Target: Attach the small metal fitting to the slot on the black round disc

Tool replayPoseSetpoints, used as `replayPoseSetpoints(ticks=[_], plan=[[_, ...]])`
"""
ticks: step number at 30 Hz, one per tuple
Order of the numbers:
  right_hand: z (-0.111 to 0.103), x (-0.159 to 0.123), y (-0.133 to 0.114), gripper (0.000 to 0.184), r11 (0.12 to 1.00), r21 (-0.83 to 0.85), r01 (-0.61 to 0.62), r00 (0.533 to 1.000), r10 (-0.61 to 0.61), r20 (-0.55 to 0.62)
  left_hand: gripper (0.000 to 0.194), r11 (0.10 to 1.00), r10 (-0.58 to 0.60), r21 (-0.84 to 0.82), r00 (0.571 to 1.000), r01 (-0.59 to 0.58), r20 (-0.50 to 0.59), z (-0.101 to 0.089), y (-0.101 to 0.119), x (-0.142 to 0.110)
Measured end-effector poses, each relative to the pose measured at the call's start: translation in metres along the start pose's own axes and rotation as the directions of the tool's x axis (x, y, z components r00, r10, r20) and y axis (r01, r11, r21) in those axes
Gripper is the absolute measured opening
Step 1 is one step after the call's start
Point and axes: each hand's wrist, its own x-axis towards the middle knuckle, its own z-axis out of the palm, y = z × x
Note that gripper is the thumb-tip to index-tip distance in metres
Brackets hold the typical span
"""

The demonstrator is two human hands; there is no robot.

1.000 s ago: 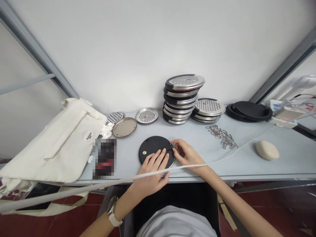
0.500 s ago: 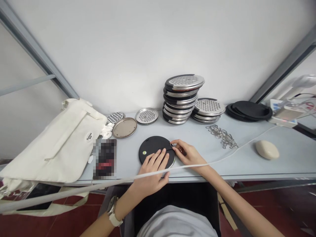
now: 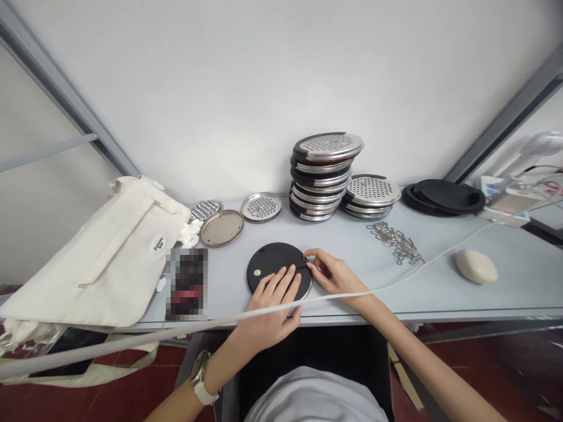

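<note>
In the head view, found the black disc (image 3: 275, 258) lying flat on the grey table (image 3: 352, 246), close to the front edge, with a small pale-green sticker (image 3: 257, 272) toward its left side. Saw the left hand (image 3: 270, 298) laid palm down on the disc, with fingers extended and slightly apart, grasping nothing. Noted a watch (image 3: 201, 375) on that wrist. Saw the right hand (image 3: 332, 274) at the disc's right rim, with thumb and forefinger pinched on a small metal clip (image 3: 305, 258). Could not tell the clip's exact seating on the rim.

Behind the disc, counted three loose metal plates: a perforated plate (image 3: 261, 207), a plain plate (image 3: 222, 227) and a slotted plate (image 3: 206, 209). Noted crumpled tissue (image 3: 190, 233) beside the latter two. Farther right, found a tall stack of graters (image 3: 323, 181) by the wall, a shorter stack (image 3: 372, 199) just beside it, and black round pieces (image 3: 444, 197) beyond. Nearer the front, recorded a heap of clips (image 3: 398, 243) and a pale oval object (image 3: 476, 266). Saw a white cable (image 3: 396, 285) crossing the foreground, over the left hand and right forearm. On the left, found a cream bag (image 3: 109, 264) beside a dark item (image 3: 187, 287), too blurred to identify.
</note>
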Motion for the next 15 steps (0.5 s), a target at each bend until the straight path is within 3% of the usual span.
replayPoseSetpoints(ticks=[15], plan=[[0.0024,-0.0002,0.0016,0.014,1.0,0.015,-0.021,1.0,0.021,0.006,0.056,1.0,-0.004,-0.008,1.0,0.004,0.015,0.0015,-0.0007,-0.0008]])
